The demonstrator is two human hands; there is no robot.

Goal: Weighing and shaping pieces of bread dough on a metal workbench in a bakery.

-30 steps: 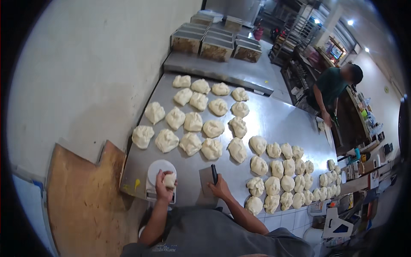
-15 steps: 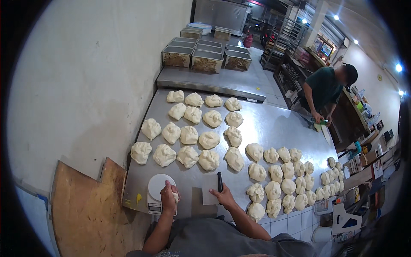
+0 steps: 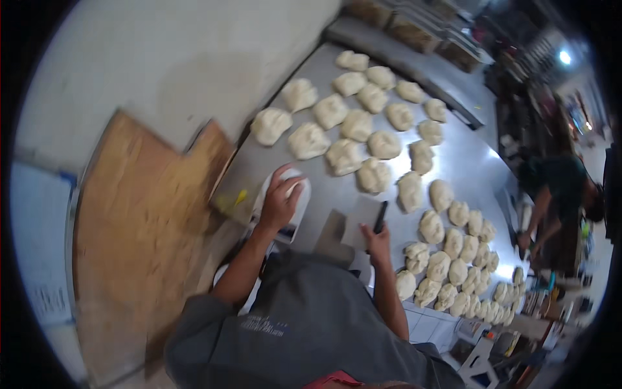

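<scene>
My left hand (image 3: 280, 201) is over the white plate of a kitchen scale (image 3: 303, 206), fingers curled down around a small pale piece of dough (image 3: 293, 189); the hand hides most of it. A dough scraper (image 3: 363, 220) with a flat metal blade and black handle is in my right hand (image 3: 377, 241), closed round the handle's near end, low over the steel table. Beyond both hands, large dough lumps (image 3: 343, 156) lie in loose rows. More dough lumps (image 3: 438, 266) stand in close rows to the right of the scraper.
The steel table (image 3: 317, 223) meets a pale wall on the left, with a wooden board (image 3: 152, 240) below. A raised ledge (image 3: 414, 78) with metal baking tins (image 3: 414, 32) runs along the far side. A co-worker (image 3: 560, 194) leans over the table's right end.
The view has swung left and tilted, so the table appears rotated. My left hand has lowered over the scale plate with its dough. My right hand stays at the scraper handle.
</scene>
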